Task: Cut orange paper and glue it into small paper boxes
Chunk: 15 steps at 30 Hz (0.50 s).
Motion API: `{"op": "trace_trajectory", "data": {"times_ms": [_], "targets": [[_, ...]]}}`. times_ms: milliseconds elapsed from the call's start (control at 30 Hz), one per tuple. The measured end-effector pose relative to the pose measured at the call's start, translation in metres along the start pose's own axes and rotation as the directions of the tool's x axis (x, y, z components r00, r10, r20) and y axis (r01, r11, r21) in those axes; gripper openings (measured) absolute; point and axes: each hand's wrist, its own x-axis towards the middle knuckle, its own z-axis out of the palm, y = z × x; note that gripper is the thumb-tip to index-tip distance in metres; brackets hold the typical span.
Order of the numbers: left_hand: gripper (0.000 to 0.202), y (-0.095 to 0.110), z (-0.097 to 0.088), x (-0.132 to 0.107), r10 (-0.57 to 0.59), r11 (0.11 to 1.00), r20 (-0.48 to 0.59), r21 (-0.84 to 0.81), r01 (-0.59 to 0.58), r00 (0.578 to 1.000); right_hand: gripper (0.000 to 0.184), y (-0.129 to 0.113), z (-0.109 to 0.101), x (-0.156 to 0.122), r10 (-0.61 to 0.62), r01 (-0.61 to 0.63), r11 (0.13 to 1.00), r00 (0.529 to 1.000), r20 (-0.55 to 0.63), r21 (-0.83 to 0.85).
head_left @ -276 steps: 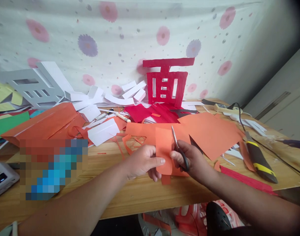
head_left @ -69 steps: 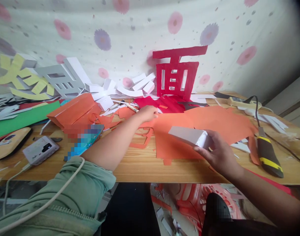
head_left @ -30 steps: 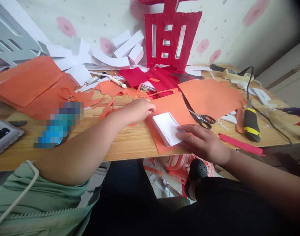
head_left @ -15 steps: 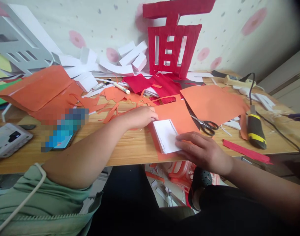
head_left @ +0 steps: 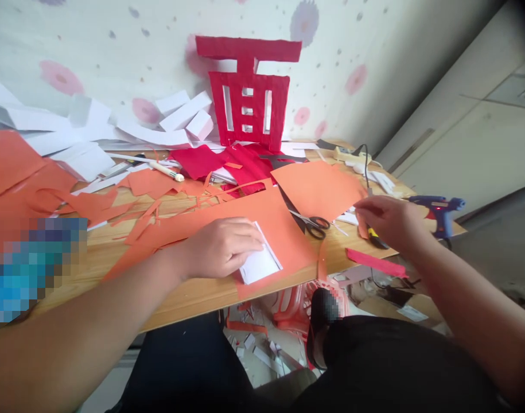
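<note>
My left hand (head_left: pixel 223 246) lies over the left part of a small, flat white board piece (head_left: pixel 264 264), its fingers stretched across the top. Under that piece is a sheet of orange paper (head_left: pixel 288 238), close to the front edge of the table. To the right, my right hand (head_left: pixel 389 221) is raised with loosely bent fingers and holds nothing that I can see. Directly below it lies a corded black-and-yellow tool (head_left: pixel 377 240), mostly covered by the hand. A blue glue gun (head_left: pixel 440 212) with a small red light is just beyond my right wrist.
Black-handled scissors (head_left: pixel 317 225) rest on the orange paper. A red strip (head_left: pixel 376 262) overhangs the front edge. Behind are orange scraps, a pen (head_left: pixel 167 171), white blocks (head_left: pixel 187 112) and a red cut-out structure (head_left: pixel 249 97) against the wall. A blurred phone-like object (head_left: pixel 34 275) lies left.
My right hand has left the white piece and moved right, over the black-and-yellow tool. My left hand has come onto the white piece. The view has turned right, bringing the glue gun fully into sight.
</note>
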Motion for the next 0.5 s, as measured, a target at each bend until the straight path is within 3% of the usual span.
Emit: {"op": "trace_trajectory", "data": {"times_ms": [100, 200, 500], "targets": [[0.022, 0.002, -0.002, 0.001, -0.022, 1.0, 0.006, -0.005, 0.022, 1.0, 0.017, 0.027, -0.002, -0.005, 0.125, -0.128, 0.991, 0.989, 0.076, 0.035], [0.022, 0.004, -0.003, 0.002, -0.031, 0.999, 0.066, -0.007, 0.031, 0.997, 0.022, 0.038, 0.0, -0.011, 0.235, -0.259, 0.956, 0.957, 0.169, 0.137], [0.024, 0.008, -0.005, 0.003, -0.085, 0.995, 0.1, -0.049, 0.09, 0.991, 0.032, 0.022, -0.008, -0.015, 0.348, -0.469, 0.811, 0.867, 0.356, 0.349]]}}
